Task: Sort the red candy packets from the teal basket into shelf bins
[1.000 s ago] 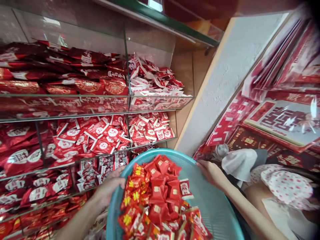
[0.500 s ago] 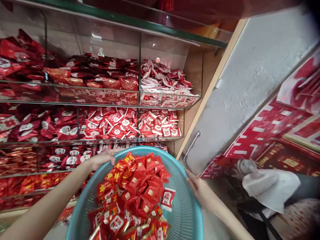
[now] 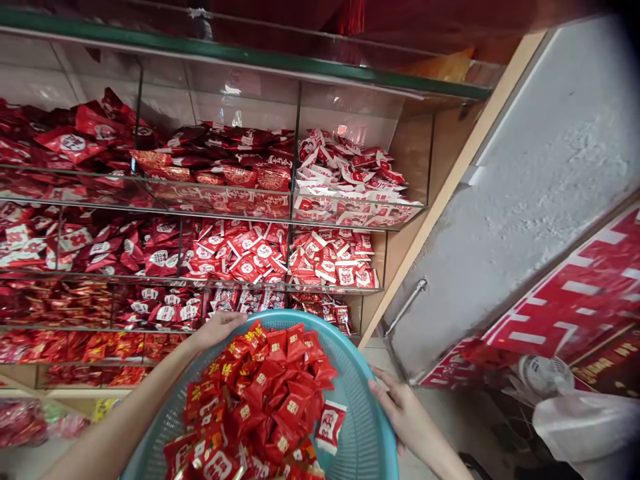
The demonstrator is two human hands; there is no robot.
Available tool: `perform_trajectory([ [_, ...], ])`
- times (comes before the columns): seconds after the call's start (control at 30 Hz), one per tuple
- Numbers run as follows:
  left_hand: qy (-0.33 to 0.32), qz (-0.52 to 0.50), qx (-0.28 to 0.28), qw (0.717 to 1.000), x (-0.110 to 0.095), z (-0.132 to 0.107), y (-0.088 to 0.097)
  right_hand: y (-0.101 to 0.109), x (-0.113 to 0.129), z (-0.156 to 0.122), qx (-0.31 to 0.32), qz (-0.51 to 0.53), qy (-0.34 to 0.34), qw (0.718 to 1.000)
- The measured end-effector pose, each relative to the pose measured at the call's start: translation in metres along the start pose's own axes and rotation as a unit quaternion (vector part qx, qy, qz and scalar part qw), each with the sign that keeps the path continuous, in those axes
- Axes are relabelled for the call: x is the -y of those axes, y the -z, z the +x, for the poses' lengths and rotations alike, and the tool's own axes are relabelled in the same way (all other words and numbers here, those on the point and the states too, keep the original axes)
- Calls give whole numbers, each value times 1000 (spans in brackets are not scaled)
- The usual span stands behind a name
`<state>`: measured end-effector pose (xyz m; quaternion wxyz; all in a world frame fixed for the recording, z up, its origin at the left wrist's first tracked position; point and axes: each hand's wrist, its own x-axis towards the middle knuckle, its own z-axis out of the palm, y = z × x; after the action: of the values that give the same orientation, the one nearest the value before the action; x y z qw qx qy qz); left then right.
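Observation:
A teal plastic basket fills the lower middle of the view, cut off by the bottom edge. Inside it lies a heap of red wrapped candies, some with gold print. One candy with a white-edged wrapper lies apart at the heap's right side. My left hand grips the basket's upper left rim, its fingers partly over the edge. On the right rim, my right hand is closed with the thumb on top and the other fingers partly hidden.
Ahead stands a wooden shelf unit with clear compartments full of red candy packets. A glass shelf edge crosses the top. To the right are a grey wall, a red patterned panel and a white plastic bag.
The view has shifted left, so the shelves and wall appear farther right. The basket sits slightly lower and more to the left, still in both hands.

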<state>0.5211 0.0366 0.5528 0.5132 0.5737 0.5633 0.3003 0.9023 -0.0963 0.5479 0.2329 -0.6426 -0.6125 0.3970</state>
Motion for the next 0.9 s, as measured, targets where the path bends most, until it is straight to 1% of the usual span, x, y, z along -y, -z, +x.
perform_trajectory([
  [0.03, -13, 13, -10, 1000, 2, 2, -2, 6, 3, 3, -22, -42, 14, 999],
  [0.07, -24, 25, -19, 999, 4, 4, -3, 14, 8, 6, -57, -79, 34, 995],
  [0.13, -42, 46, -37, 997, 6, 6, -6, 33, 26, 15, -155, -125, 90, 976],
  [0.17, -48, 56, -43, 996, 7, 7, -8, 43, 39, 22, -194, -127, 131, 964],
  [0.23, -55, 73, -48, 995, 7, 9, -10, 61, 67, 40, -250, -146, 233, 928],
  [0.3, -60, 87, -46, 993, 6, 10, -12, 73, 95, 64, -279, -178, 328, 885],
  [0.33, -62, 92, -42, 993, 5, 11, -12, 78, 106, 76, -280, -203, 360, 867],
  [0.37, -66, 97, -39, 992, 3, 11, -12, 81, 116, 89, -274, -229, 375, 856],
  [0.4, -69, 101, -35, 992, 2, 11, -13, 83, 123, 101, -264, -251, 372, 854],
  [0.47, -77, 106, -34, 991, -2, 11, -12, 85, 131, 122, -244, -274, 341, 866],
  [0.53, -83, 108, -35, 990, -5, 11, -12, 86, 132, 135, -230, -275, 317, 878],
  [0.6, -87, 107, -34, 990, -7, 10, -12, 88, 129, 140, -225, -269, 313, 882],
  [0.67, -87, 105, -32, 990, -8, 9, -12, 91, 126, 140, -223, -254, 318, 886],
  [0.77, -86, 106, -33, 990, -9, 9, -11, 97, 124, 131, -223, -192, 347, 890],
  [0.83, -87, 109, -36, 990, -10, 9, -11, 102, 124, 119, -224, -133, 370, 892],
  [0.9, -88, 112, -46, 989, -11, 9, -10, 105, 124, 101, -221, -76, 372, 898],
])
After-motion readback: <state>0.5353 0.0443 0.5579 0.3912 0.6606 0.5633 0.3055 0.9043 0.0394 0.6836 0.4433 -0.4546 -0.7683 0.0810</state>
